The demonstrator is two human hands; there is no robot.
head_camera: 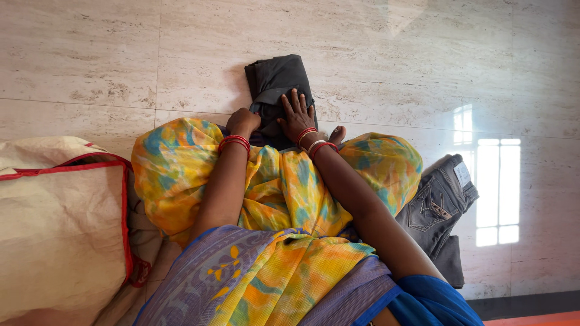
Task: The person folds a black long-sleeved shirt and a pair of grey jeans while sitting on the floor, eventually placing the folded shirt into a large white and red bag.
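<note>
A dark grey folded garment (278, 78) lies on the pale marble floor in front of my knees. My left hand (243, 121) is closed on the garment's near left edge. Flat on the garment's near end, fingers spread, rests my right hand (296, 116). Both wrists wear red bangles. My lap is covered by a yellow, orange and blue patterned cloth (278, 187). A toe (337, 133) shows beside my right wrist.
A cream fabric bag with red piping (60, 223) sits at my left. Folded grey jeans (438, 211) lie on the floor at my right. Bright window reflections (495, 187) fall on the floor (423, 54) at the right.
</note>
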